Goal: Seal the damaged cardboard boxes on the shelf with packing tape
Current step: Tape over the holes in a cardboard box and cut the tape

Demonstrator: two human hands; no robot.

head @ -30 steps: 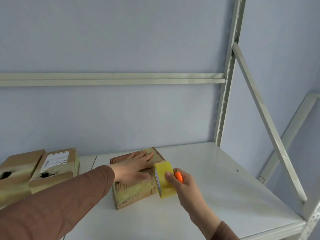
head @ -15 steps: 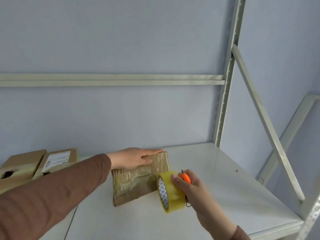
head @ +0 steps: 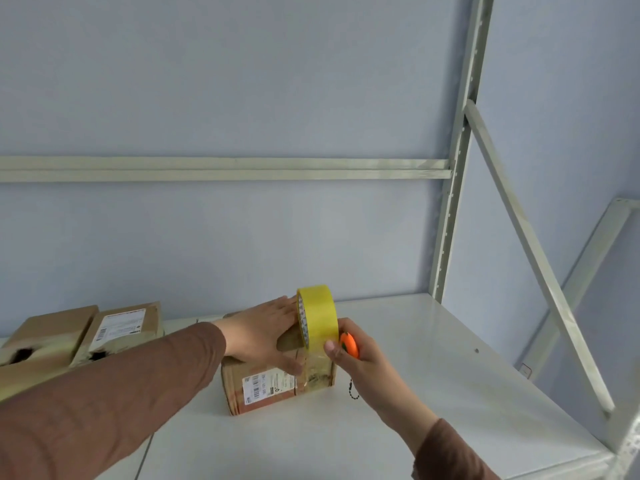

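Note:
A small cardboard box (head: 270,388) stands on the white shelf (head: 433,393), its labelled side facing me. My left hand (head: 263,336) lies flat on the box's top, fingers spread, pressing it down. My right hand (head: 356,358) grips a yellow roll of packing tape (head: 318,317) held upright above the box's right end, together with a small orange cutter (head: 349,344) whose black bead chain hangs below. A clear strip of tape runs from the roll down the box's right front face.
Two more cardboard boxes (head: 45,337) (head: 121,329) with dark torn holes sit at the left of the shelf. A grey upright post (head: 453,202) and a diagonal brace (head: 540,258) stand at the right. The blue wall is behind.
The box has been turned so its labelled side faces me. The tape roll rose from beside the box's front to above its right end. My left hand stayed on the box.

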